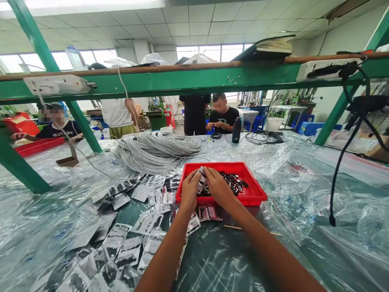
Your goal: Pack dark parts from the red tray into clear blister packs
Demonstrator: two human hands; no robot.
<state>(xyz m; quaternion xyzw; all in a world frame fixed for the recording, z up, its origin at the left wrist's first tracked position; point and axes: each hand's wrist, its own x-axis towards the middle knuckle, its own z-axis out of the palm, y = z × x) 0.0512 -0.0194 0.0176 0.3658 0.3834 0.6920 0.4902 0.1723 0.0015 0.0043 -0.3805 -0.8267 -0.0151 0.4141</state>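
Hands [190, 190] [217, 187] over red tray [258, 194], small packet [201, 178] half-hidden between fingers.

Green steel frame [170, 83] spans the bench at 12 o'clock, power strips [57, 84] mounted on it. Tiled ceiling [188, 24], strip light [85, 6] at 11. Windows [212, 52] along the far wall. Bench top [304, 170] under clear plastic sheeting. More green benches [288, 101] at 1 o'clock.

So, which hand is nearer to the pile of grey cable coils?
Left. The left hand is at the red tray's near-left edge, closer to the grey cable coils; the right hand is beside it, farther right.
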